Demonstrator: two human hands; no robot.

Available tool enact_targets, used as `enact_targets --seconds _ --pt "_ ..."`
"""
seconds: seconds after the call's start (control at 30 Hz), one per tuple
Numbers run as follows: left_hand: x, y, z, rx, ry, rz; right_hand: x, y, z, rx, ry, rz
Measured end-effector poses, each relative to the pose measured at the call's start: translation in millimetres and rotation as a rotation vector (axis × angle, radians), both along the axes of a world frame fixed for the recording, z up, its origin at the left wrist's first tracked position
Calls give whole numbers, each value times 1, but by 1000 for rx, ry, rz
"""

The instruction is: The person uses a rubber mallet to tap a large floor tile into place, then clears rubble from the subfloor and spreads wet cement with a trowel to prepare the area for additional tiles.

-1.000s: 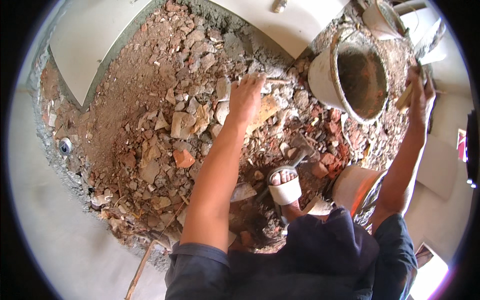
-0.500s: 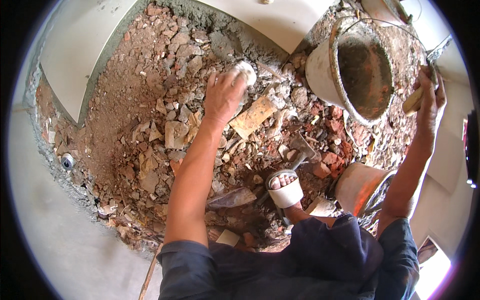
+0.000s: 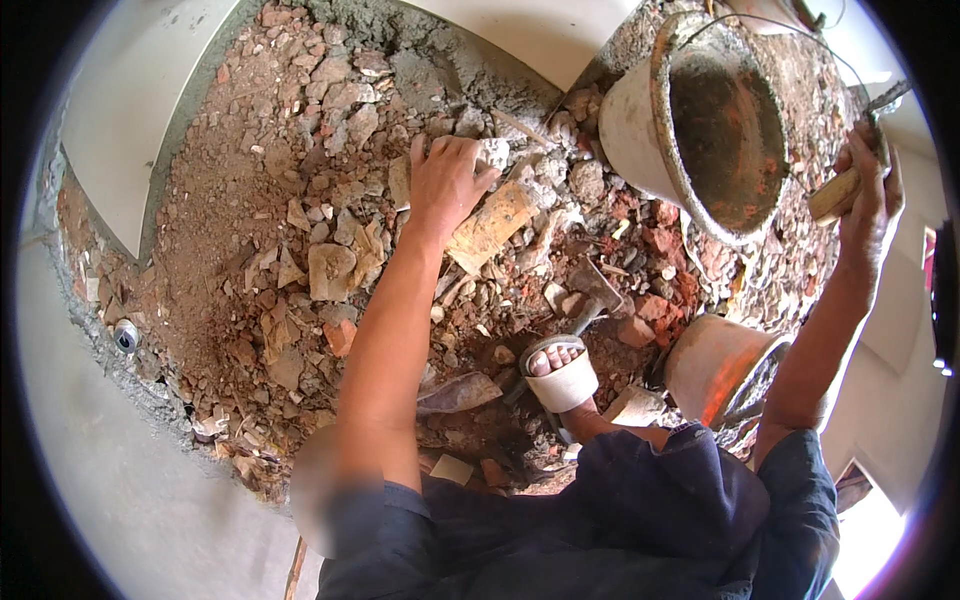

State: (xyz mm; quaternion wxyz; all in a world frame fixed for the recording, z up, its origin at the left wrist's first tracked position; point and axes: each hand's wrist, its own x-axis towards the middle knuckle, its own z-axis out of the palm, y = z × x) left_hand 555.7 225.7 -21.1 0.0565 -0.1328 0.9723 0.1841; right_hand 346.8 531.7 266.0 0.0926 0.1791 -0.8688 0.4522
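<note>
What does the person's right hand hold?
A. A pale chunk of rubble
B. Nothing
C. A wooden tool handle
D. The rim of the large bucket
C: the right hand is closed around a wooden tool handle, beside the large bucket but not touching its rim.

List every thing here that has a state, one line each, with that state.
left hand: palm down, gripping a grey rubble chunk
right hand: raised, closed on a wooden handle
large bucket: tilted, mouth open, inside stained, no load visible
orange bucket: lying tipped beside the leg
long brick piece: lying loose, by the left hand
rubble pile: loose, broken, heaped
sandal: worn, toes showing
</note>
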Motion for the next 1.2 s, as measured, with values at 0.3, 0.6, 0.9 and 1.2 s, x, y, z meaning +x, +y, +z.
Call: enact_targets --seconds 0.3,0.6,0.9,1.2 --pt "-16 20 -1 108 184 295 -56 56 -12 111 77 -46" --pt "50 -5 22 227 596 658 -91 85 -18 -18 -40 -175" --pt "215 -126 -1 -237 123 826 -118 104 -28 -34 -31 -115" --pt "223 -141 4 179 -54 982 -137 124 -31 -38 -42 -86"
